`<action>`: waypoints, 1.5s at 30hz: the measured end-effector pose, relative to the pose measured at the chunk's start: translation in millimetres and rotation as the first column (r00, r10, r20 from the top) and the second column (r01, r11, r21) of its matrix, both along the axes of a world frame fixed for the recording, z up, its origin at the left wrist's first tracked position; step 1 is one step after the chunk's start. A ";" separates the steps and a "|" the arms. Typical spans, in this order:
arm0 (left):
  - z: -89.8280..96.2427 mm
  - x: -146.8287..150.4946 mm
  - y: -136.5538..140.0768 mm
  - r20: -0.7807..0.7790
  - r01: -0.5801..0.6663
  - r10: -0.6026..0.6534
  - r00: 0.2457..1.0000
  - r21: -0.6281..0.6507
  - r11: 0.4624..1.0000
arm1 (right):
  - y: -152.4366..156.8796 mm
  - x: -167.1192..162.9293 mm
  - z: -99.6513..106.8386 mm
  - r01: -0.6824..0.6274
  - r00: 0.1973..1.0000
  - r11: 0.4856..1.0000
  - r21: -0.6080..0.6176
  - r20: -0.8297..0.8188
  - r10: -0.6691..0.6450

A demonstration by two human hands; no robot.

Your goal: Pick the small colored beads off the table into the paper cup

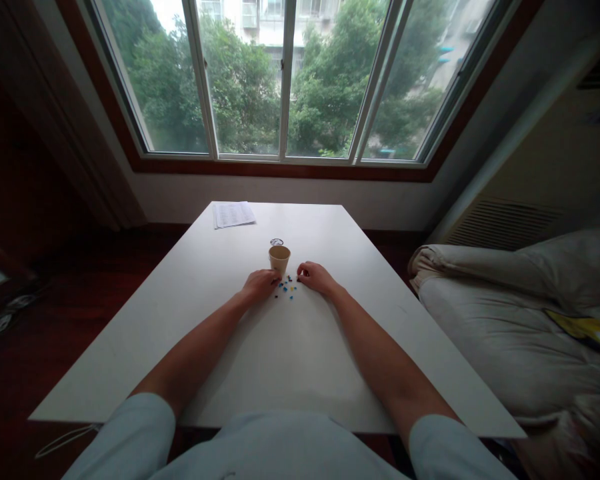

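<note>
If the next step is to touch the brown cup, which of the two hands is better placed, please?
Probably the left hand: it is close to the base of the brown cup, while some table shows between the cup and the right hand.

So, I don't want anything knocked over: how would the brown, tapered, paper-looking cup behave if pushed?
The cup is probably light, judging by its papery look. It may tip readily, since it narrows toward its base, and might slide on the smooth white tabletop.
</note>
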State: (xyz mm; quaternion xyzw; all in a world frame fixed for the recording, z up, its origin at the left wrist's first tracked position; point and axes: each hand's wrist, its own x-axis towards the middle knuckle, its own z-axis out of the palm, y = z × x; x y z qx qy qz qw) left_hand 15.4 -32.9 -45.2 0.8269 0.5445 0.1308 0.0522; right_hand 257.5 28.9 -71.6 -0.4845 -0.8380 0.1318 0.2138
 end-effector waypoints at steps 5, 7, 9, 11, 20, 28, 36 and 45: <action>1.1 -2.9 -0.2 0.018 -0.036 0.036 0.999 0.003 0.999 | -0.5 0.8 -0.1 -0.013 1.000 1.000 -0.012 -0.028 0.013; 0.6 -3.4 0.2 0.016 -0.049 0.049 0.999 0.001 0.999 | -0.2 1.5 -0.3 -0.037 0.998 0.999 -0.019 -0.050 0.036; -0.1 -3.4 0.8 0.011 -0.056 0.056 0.998 0.004 0.998 | -0.2 1.6 -0.4 -0.059 0.996 0.998 -0.030 -0.064 0.057; -0.4 -2.8 1.0 0.006 -0.060 0.060 0.998 0.007 0.998 | -0.4 1.0 -0.2 -0.070 0.996 0.997 -0.032 -0.066 0.067; 1.9 1.4 -2.0 0.020 -0.065 0.065 0.998 -0.002 0.998 | -1.5 -2.5 -0.8 -0.051 0.997 0.999 0.006 -0.064 0.052; -0.7 13.2 -5.0 0.053 -0.036 0.037 0.998 -0.022 0.999 | -2.7 -4.9 -2.3 0.010 0.998 1.000 0.018 -0.068 -0.009; -5.2 22.5 -3.2 0.060 -0.035 0.035 0.998 -0.011 0.999 | -0.7 -4.6 -8.3 0.031 0.996 0.999 0.042 -0.091 -0.027; -4.5 19.0 -3.2 0.063 -0.069 0.069 0.996 0.001 0.998 | 1.7 -4.3 -12.4 0.041 0.994 0.998 0.043 -0.099 -0.037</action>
